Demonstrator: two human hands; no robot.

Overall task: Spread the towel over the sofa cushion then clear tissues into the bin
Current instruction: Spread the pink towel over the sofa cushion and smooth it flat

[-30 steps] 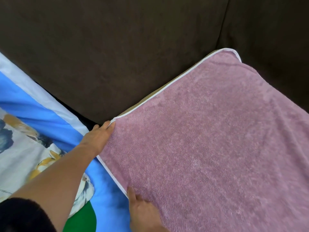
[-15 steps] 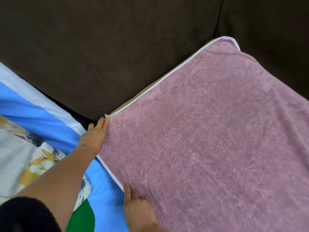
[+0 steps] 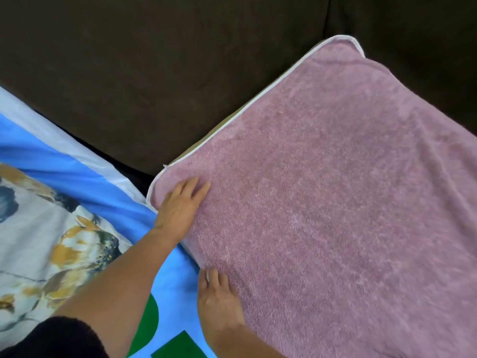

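Left hand (image 3: 180, 208) flat on pink towel (image 3: 322, 202), right hand (image 3: 219, 303) at its edge

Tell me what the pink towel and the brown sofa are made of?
The pink towel looks like soft, fluffy microfibre or terry: its surface is fuzzy with short pile, and a smooth white binding runs along its edge. The brown sofa looks like matte suede-like or velvety fabric, with faint brushed shading and no shine. Neither can be told for sure from sight alone.
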